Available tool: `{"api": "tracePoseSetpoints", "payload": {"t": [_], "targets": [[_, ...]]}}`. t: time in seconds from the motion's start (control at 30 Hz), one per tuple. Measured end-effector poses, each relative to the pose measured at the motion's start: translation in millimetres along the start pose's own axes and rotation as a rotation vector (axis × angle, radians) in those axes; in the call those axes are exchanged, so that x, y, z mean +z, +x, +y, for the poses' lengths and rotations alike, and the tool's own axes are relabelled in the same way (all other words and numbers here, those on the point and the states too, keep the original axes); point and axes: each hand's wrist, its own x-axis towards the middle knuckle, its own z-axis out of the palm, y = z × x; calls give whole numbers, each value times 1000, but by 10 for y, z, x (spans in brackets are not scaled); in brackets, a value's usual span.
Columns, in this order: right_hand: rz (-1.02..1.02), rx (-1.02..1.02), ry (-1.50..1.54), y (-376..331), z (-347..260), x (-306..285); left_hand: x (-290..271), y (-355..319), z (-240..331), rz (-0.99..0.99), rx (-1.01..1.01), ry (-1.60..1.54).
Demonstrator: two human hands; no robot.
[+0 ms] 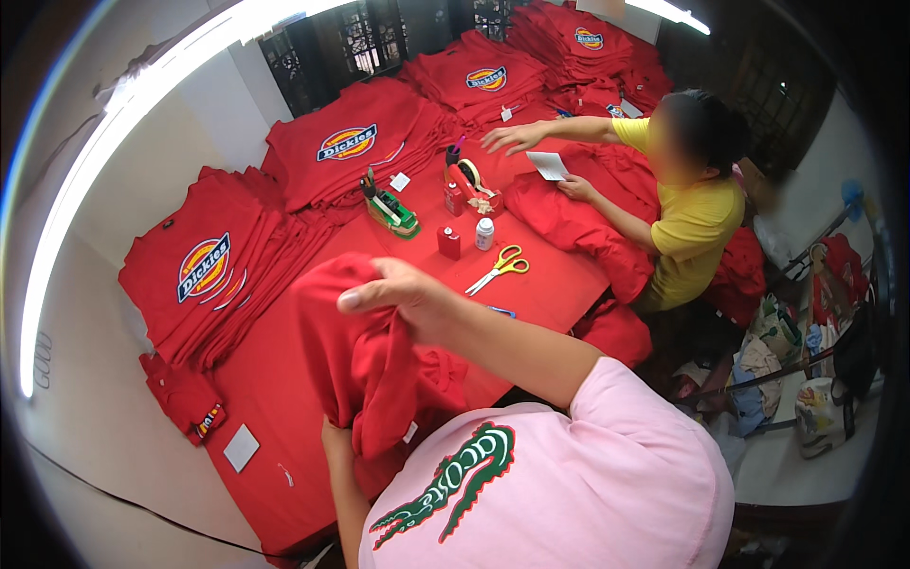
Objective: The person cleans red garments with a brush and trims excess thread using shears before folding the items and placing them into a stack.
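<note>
Red garment (355,356): held up over the near edge of the table (270,408). Likely light, soft, limp—grasp at a doubled fold. Right hand (409,296) grips the upper cloth; left hand (336,443) mostly hidden—finger state cannot be told.

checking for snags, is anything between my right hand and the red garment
Nothing visible is: the right hand is directly on the garment, thumb against the cloth. The scissors lie apart, on the table beyond the right forearm.
</note>
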Motion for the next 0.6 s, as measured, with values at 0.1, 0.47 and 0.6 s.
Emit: {"api": "tracePoseSetpoints", "payload": {"t": [0.1, 0.47, 0.6], "targets": [[91, -202, -556, 34, 327, -231, -152, -259, 500, -275, -183, -545], [20, 499, -592, -691, 1862, -1270, 487, -912, 2359, -973, 183, -1766], [-204, 504, 484, -1165, 1748, -1223, 438, -867, 2088, -601, 129, -1404]]}}
